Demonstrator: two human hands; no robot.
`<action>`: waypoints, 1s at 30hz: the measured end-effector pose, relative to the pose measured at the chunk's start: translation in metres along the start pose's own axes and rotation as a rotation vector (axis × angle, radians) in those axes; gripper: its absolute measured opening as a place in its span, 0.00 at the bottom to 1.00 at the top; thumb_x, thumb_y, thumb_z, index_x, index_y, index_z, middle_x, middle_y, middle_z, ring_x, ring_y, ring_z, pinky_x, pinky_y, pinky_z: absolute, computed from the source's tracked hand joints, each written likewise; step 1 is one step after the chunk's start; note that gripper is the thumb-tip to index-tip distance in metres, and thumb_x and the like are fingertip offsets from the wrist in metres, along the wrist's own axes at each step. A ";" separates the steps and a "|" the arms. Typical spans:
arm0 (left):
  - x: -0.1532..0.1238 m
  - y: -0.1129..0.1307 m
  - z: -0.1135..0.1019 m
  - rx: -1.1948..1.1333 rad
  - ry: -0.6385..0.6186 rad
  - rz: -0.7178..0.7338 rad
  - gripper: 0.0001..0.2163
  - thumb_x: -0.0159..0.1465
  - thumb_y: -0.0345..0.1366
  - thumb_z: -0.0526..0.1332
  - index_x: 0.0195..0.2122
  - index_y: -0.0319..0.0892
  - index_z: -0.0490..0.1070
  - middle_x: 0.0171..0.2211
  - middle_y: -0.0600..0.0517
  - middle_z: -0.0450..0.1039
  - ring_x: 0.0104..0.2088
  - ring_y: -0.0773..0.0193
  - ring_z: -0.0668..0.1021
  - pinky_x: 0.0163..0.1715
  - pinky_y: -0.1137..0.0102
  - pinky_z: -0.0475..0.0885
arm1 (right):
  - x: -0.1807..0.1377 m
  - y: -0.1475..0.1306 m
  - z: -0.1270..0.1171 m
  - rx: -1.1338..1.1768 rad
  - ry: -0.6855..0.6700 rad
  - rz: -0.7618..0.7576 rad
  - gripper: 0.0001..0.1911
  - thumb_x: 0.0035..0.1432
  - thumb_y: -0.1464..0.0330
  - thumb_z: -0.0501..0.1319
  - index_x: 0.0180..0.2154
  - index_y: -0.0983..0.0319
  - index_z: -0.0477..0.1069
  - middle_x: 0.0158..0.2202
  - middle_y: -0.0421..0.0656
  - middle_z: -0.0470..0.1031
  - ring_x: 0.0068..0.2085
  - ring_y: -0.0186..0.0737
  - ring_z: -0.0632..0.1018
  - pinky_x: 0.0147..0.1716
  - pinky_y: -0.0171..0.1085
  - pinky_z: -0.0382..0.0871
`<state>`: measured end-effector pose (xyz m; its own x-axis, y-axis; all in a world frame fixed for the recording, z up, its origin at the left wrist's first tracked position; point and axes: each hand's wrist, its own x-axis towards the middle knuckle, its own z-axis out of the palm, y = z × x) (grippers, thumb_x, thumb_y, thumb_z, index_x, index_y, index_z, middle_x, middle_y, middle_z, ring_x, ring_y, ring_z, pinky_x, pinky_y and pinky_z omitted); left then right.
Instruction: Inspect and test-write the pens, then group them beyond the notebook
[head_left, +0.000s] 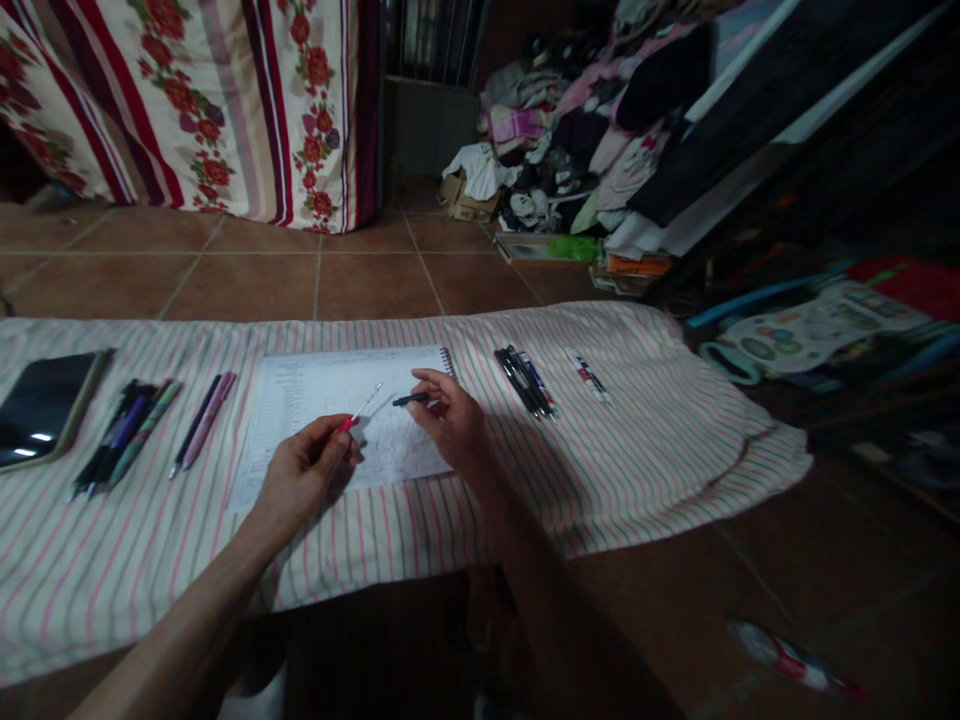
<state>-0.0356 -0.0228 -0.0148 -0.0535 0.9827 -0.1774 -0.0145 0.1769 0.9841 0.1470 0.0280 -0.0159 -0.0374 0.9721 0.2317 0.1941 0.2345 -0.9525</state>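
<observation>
My left hand pinches a slim pen piece by its red end, and its thin pale shaft points up and to the right. Between the fingertips of my right hand is a short black pen part, perhaps a cap or barrel piece. The two pieces are apart, a small gap between them. Both hands are above an open spiral notebook with writing or print on its pages. Right of the notebook lies a bunch of dark pens.
A striped cloth covers the low table. On it lie a white-and-black pen, a black and a pink pen, several more pens and a dark-screened tablet or phone. Clothes are heaped behind; a bottle is on the floor.
</observation>
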 end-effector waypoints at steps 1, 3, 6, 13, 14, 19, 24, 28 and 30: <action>0.000 0.000 0.000 0.008 0.000 -0.008 0.17 0.54 0.45 0.63 0.39 0.38 0.70 0.24 0.54 0.71 0.25 0.68 0.74 0.26 0.73 0.68 | 0.000 0.000 0.001 0.039 0.004 0.023 0.19 0.47 0.71 0.61 0.44 0.60 0.69 0.35 0.41 0.73 0.33 0.34 0.74 0.29 0.32 0.67; -0.001 0.000 0.000 0.031 -0.005 -0.016 0.17 0.55 0.46 0.62 0.40 0.38 0.69 0.24 0.53 0.72 0.25 0.68 0.74 0.25 0.74 0.67 | 0.002 0.000 0.002 0.145 0.024 0.083 0.19 0.45 0.69 0.63 0.43 0.59 0.70 0.34 0.40 0.72 0.33 0.33 0.73 0.29 0.32 0.66; -0.002 0.002 0.001 0.072 -0.021 -0.009 0.17 0.56 0.47 0.61 0.40 0.38 0.69 0.23 0.53 0.71 0.22 0.69 0.72 0.22 0.75 0.65 | 0.004 -0.002 0.002 0.330 0.056 0.159 0.20 0.42 0.69 0.65 0.42 0.59 0.70 0.34 0.39 0.72 0.33 0.32 0.73 0.31 0.32 0.66; -0.004 0.003 0.008 0.054 -0.035 -0.021 0.17 0.54 0.46 0.62 0.39 0.38 0.70 0.23 0.53 0.72 0.24 0.67 0.73 0.25 0.72 0.67 | 0.004 -0.009 -0.003 0.447 0.138 0.364 0.21 0.42 0.64 0.66 0.41 0.60 0.71 0.31 0.39 0.74 0.30 0.32 0.73 0.27 0.31 0.63; -0.005 0.003 0.008 0.051 -0.036 -0.025 0.17 0.54 0.46 0.62 0.39 0.38 0.71 0.23 0.53 0.72 0.25 0.67 0.73 0.26 0.72 0.67 | 0.004 -0.009 -0.003 0.465 0.135 0.383 0.21 0.42 0.64 0.66 0.42 0.60 0.71 0.31 0.39 0.74 0.31 0.32 0.74 0.28 0.31 0.64; -0.006 0.002 0.011 0.050 -0.041 -0.034 0.17 0.53 0.46 0.63 0.38 0.39 0.72 0.24 0.52 0.72 0.25 0.66 0.74 0.26 0.72 0.67 | 0.004 -0.008 -0.004 0.533 0.128 0.404 0.22 0.43 0.65 0.66 0.43 0.59 0.69 0.33 0.40 0.76 0.34 0.34 0.76 0.28 0.30 0.64; -0.008 0.001 0.013 0.053 -0.061 -0.058 0.16 0.54 0.45 0.62 0.39 0.39 0.72 0.24 0.52 0.73 0.24 0.67 0.73 0.23 0.73 0.66 | 0.004 -0.006 -0.003 0.591 0.133 0.398 0.21 0.43 0.66 0.66 0.42 0.60 0.70 0.33 0.40 0.76 0.36 0.34 0.77 0.30 0.30 0.66; -0.008 -0.003 0.014 0.062 -0.086 -0.060 0.17 0.56 0.46 0.60 0.40 0.39 0.71 0.26 0.51 0.73 0.25 0.66 0.74 0.23 0.73 0.67 | 0.004 -0.006 -0.002 0.620 0.135 0.400 0.20 0.42 0.66 0.67 0.41 0.60 0.70 0.33 0.39 0.76 0.37 0.34 0.77 0.31 0.30 0.67; -0.008 -0.005 0.013 0.085 -0.091 -0.045 0.17 0.57 0.46 0.59 0.41 0.39 0.71 0.26 0.50 0.73 0.25 0.66 0.75 0.24 0.72 0.68 | 0.004 -0.006 -0.002 0.617 0.130 0.396 0.20 0.42 0.66 0.67 0.41 0.60 0.70 0.33 0.39 0.75 0.37 0.34 0.77 0.31 0.30 0.67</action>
<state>-0.0218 -0.0308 -0.0183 0.0366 0.9739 -0.2238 0.0701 0.2209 0.9728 0.1472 0.0305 -0.0087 0.0453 0.9849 -0.1670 -0.4180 -0.1331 -0.8986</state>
